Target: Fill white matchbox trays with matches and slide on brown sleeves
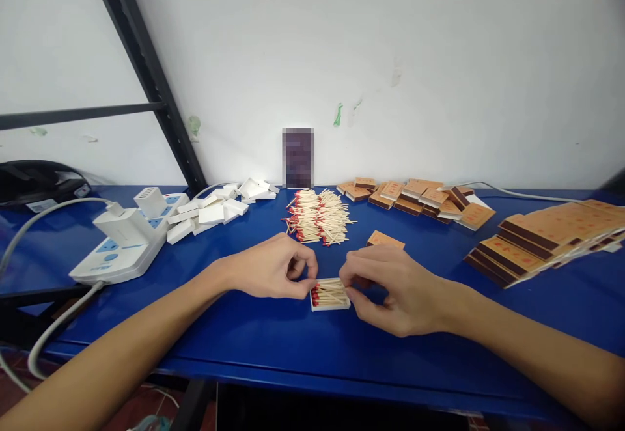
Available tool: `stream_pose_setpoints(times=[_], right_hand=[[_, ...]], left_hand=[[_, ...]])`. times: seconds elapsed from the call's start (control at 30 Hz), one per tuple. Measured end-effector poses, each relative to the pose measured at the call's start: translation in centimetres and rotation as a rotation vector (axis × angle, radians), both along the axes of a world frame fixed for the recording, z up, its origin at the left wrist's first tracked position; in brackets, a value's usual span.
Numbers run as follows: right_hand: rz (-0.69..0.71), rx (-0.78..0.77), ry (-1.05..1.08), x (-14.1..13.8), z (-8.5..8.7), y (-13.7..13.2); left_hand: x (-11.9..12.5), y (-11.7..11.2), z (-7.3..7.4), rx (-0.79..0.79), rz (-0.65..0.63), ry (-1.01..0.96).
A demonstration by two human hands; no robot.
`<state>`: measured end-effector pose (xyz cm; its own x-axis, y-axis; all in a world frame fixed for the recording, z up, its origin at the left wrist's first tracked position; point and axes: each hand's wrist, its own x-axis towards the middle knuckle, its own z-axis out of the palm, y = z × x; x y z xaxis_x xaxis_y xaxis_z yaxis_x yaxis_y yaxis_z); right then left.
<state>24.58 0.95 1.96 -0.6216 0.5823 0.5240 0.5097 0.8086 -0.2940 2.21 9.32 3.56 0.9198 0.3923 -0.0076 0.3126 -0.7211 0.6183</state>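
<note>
Head view: a white matchbox tray (pixel 332 308) of red-tipped matches (pixel 331 294) lies on the blue table (pixel 254 343) between left hand (pixel 273 267) and right hand (pixel 398 291); each thumb and forefinger curls at its ends, pinching or merely touching unclear. Beyond: an orange matchbox cover (pixel 385 239), piled matches (pixel 319 216), white trays (pixel 211 213).

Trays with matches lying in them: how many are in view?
1: the white tray between the left hand and the right hand, with red-tipped matches in it. The piled trays further left show no matches, though some are partly hidden.
</note>
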Motion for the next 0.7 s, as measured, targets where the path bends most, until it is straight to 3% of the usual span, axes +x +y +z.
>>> stream_pose_setpoints(times=[0.17,0.37,0.7], right_hand=[[-0.013,-0.106,-0.11,0.1,-0.5,0.4],[-0.064,-0.146,-0.176,0.1,-0.4,0.5],[-0.137,-0.234,-0.278,-0.3,0.1,0.7]], left_hand=[[-0.1,0.8,-0.3,0.076,0.036,-0.066],[-0.4,2.5,-0.7,0.497,0.208,0.075],[-0.4,3.0,-1.2,0.584,0.246,0.158]])
